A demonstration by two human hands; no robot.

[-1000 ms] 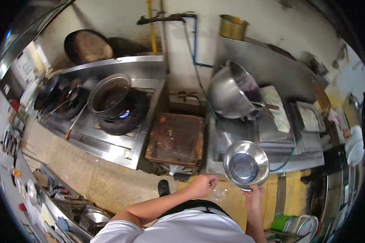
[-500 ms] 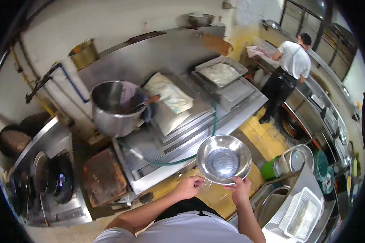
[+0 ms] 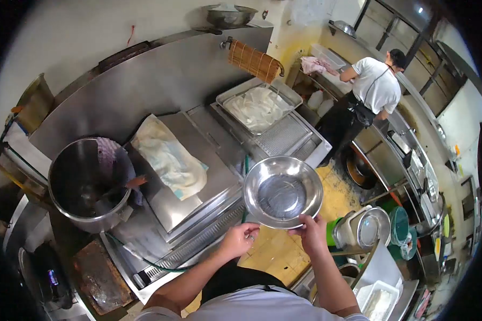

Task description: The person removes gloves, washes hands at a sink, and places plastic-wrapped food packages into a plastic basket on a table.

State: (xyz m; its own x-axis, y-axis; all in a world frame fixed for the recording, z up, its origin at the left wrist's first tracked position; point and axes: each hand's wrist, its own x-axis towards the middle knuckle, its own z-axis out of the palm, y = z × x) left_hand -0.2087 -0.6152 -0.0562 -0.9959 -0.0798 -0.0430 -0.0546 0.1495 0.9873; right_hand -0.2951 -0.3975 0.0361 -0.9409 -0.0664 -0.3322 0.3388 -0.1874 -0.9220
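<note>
Fingers of my right hand (image 3: pixel 311 235) grip the near rim of a shiny, round steel bowl (image 3: pixel 284 192); whether my loosely curled left hand (image 3: pixel 240 241) holds anything, I cannot tell. My view has swung right; the bowl stays gripped before the long grey steel counter (image 3: pixel 227 147), seemingly mid-carry.

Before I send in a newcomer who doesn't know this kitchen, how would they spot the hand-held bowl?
Find the long steel counter against the wall. Overlapping its near edge in view, the shiny bowl is held at the rim by the person's right hand. Unlike the deep pot on the counter, it is shallow and held in the air.
</note>
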